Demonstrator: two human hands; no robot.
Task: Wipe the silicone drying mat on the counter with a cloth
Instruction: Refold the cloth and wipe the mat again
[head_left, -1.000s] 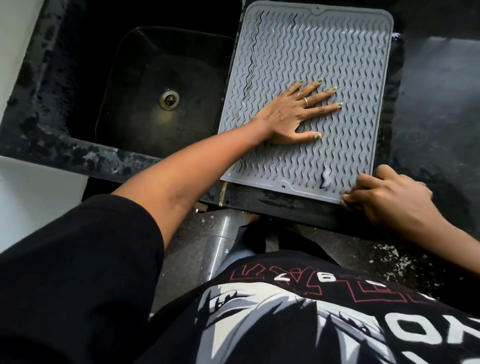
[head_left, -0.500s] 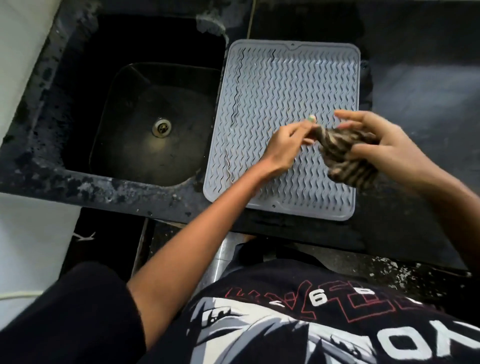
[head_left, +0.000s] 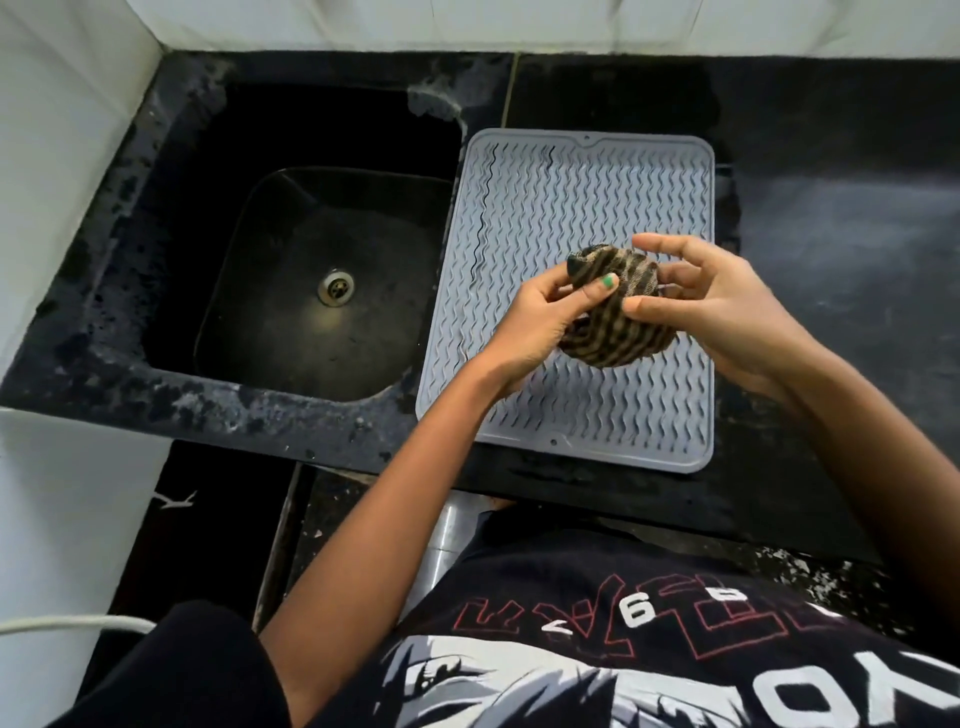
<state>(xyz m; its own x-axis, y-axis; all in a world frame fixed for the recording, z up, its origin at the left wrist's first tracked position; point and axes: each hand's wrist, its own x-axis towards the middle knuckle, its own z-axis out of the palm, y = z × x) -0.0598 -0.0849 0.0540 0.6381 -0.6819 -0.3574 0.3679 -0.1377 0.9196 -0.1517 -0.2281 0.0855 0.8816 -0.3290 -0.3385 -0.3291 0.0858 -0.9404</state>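
Observation:
A grey silicone drying mat (head_left: 561, 218) with wavy ridges lies flat on the black counter, just right of the sink. A bunched brown-and-black striped cloth (head_left: 618, 327) is held above the mat's middle, between both hands. My left hand (head_left: 545, 317) grips the cloth's left side, thumb pressed on top. My right hand (head_left: 711, 306) holds its right side with fingers curled around it. Whether the cloth touches the mat is unclear.
A black sink (head_left: 311, 280) with a metal drain (head_left: 336, 287) sits left of the mat. Black stone counter (head_left: 841, 249) stretches to the right. White tiled walls rise behind and at the left. A white cable (head_left: 67, 623) runs at the lower left.
My left hand lifted off the mat and my right hand brought up the striped cloth from the mat's near corner; now both hands hold the cloth together above the mat.

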